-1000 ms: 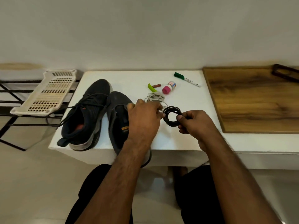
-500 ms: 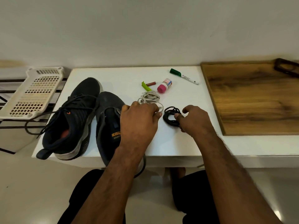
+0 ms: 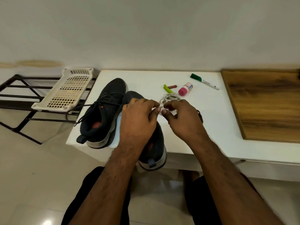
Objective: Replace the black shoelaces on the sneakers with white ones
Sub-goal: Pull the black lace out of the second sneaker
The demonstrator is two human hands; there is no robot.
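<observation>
Two dark sneakers stand on the white table (image 3: 203, 143). The left sneaker (image 3: 103, 111) still carries its black lace (image 3: 84, 111), whose ends trail off the table's edge. My left forearm covers most of the right sneaker (image 3: 152, 148). Just right of that shoe, my left hand (image 3: 139, 117) and my right hand (image 3: 183, 122) meet fingertip to fingertip and pinch the near loops of the coiled white shoelace (image 3: 170, 99). The coiled black lace (image 3: 199, 113) lies on the table behind my right hand, with only a sliver showing.
Behind the white lace lie a green clip (image 3: 167, 88), a small red stick (image 3: 172, 86), a pink-capped bottle (image 3: 185, 89) and a green-capped marker (image 3: 204, 81). A wooden board (image 3: 267, 103) covers the table's right part. A cream plastic basket (image 3: 68, 90) sits on a black rack (image 3: 16, 95) at left.
My right hand let the black lace coil down onto the table and moved left to the white lace. Both hands now pinch the white lace.
</observation>
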